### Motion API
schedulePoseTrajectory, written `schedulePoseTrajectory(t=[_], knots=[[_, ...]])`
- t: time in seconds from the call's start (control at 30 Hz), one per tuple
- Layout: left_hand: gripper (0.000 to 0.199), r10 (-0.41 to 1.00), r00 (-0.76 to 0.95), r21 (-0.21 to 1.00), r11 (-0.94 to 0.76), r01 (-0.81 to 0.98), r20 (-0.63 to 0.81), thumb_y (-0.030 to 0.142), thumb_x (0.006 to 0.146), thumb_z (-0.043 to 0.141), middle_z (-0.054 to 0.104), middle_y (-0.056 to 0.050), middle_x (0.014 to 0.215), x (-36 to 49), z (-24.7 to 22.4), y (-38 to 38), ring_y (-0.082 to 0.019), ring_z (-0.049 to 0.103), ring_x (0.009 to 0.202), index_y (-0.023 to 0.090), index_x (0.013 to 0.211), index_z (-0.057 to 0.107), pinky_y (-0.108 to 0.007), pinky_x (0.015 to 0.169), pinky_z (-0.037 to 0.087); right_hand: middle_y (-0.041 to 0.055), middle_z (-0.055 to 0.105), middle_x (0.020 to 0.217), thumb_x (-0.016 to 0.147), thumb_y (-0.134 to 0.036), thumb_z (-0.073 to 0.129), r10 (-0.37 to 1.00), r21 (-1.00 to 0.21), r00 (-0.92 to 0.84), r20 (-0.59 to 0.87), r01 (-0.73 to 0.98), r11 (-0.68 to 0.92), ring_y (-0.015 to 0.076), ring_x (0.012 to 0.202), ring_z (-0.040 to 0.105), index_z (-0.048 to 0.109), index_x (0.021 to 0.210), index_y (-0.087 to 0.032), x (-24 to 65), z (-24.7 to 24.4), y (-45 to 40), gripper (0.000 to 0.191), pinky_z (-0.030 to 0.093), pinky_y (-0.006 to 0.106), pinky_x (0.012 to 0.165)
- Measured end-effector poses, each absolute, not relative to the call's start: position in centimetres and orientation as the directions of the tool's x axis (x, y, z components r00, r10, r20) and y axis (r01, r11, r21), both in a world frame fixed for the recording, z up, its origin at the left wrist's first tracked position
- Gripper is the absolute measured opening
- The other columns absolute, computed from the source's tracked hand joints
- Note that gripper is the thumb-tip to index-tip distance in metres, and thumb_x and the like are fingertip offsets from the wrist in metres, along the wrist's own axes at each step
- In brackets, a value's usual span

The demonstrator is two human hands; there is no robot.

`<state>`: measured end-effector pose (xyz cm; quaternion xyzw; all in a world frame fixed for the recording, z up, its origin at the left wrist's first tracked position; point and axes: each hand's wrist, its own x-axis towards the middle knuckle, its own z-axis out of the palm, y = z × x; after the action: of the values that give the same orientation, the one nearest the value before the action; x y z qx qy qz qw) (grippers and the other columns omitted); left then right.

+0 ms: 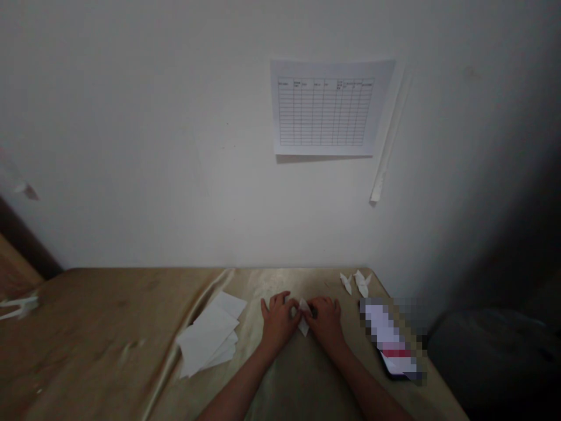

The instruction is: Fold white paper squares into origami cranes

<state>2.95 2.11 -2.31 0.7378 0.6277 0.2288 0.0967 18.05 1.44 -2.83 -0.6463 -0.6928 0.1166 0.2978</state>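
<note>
From my remote seat I take the small, pointed piece of folded white paper (304, 328) as my landmark; it sits between both bare hands, over the worktop (109, 345) covered in shiny golden-brown cloth. My left hand (279, 318) is at its left, the grip pinching its edge between thumb and forefinger, with the other fingers spread forward. My right hand (325, 320) is at its right, that grip also pinching the paper, so one tip of it pokes out beyond the fingers and another toward me. Well left of the folded paper I see an overlapping, fanned pile of flat white paper sheets (210, 336). To its right and farther away lie some small, wing-shaped folded white papers (362, 284); nearer on that side rests a dark-edged, rectangular phone (389, 339), its screen pixelated. Beyond and above it, a white sheet printed with a grid (326, 114) hangs on the pale grey wall (153, 146).
</note>
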Motion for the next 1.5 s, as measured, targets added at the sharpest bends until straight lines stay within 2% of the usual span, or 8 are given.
schedulePoseTrajectory(t=[0.13,0.53,0.93,1.33,1.5], knots=[[0.018,0.975,0.109,0.418,-0.182,0.890,0.194,0.038,0.087,0.062,0.056,-0.003,0.142,3.0,-2.1,2.1,-0.028,0.043,0.135,0.032,0.101,0.071,-0.067,0.118,0.009,0.0056,0.073,0.105,0.090,-0.031,0.057,0.963,-0.542,0.018,0.270,0.829,0.136,0.0264,0.112,0.056,0.072,0.097,-0.026,18.1,-3.1,1.5,0.017,0.016,0.051,0.113],[0.021,0.978,0.090,0.444,-0.165,0.881,0.186,0.032,0.081,0.063,0.057,-0.003,0.140,3.1,-1.9,2.2,-0.029,0.045,0.134,0.032,0.101,0.071,-0.067,0.117,0.009,0.0060,0.072,0.107,0.082,-0.020,0.057,0.965,-0.532,0.027,0.261,0.838,0.120,0.0273,0.114,0.055,0.072,0.100,-0.026,18.0,-3.1,1.5,0.025,0.016,0.048,0.113],[0.022,0.978,0.121,0.441,-0.186,0.878,0.173,0.030,0.080,0.063,0.056,-0.002,0.142,2.7,-1.9,2.0,-0.028,0.043,0.135,0.033,0.101,0.070,-0.066,0.118,0.005,0.0053,0.070,0.100,0.085,-0.027,0.062,0.963,-0.486,-0.021,0.269,0.860,0.154,0.0241,0.107,0.055,0.075,0.092,-0.026,19.2,-3.4,1.8,0.015,0.031,0.038,0.104],[0.017,0.971,0.116,0.434,-0.198,0.879,0.209,0.039,0.085,0.064,0.058,-0.003,0.139,2.8,-2.1,2.0,-0.027,0.045,0.133,0.032,0.099,0.070,-0.067,0.118,0.008,0.0054,0.069,0.100,0.086,-0.032,0.063,0.963,-0.465,-0.011,0.269,0.874,0.140,0.0249,0.108,0.054,0.074,0.091,-0.025,18.9,-3.6,2.0,0.014,0.029,0.039,0.105],[0.018,0.978,0.098,0.430,-0.170,0.887,0.186,0.036,0.084,0.065,0.058,-0.003,0.139,3.0,-1.9,2.0,-0.028,0.045,0.133,0.032,0.100,0.071,-0.066,0.118,0.008,0.0060,0.068,0.098,0.085,-0.032,0.062,0.962,-0.437,-0.005,0.274,0.890,0.129,0.0254,0.108,0.053,0.072,0.092,-0.024,18.7,-3.5,1.9,0.015,0.029,0.039,0.105]])
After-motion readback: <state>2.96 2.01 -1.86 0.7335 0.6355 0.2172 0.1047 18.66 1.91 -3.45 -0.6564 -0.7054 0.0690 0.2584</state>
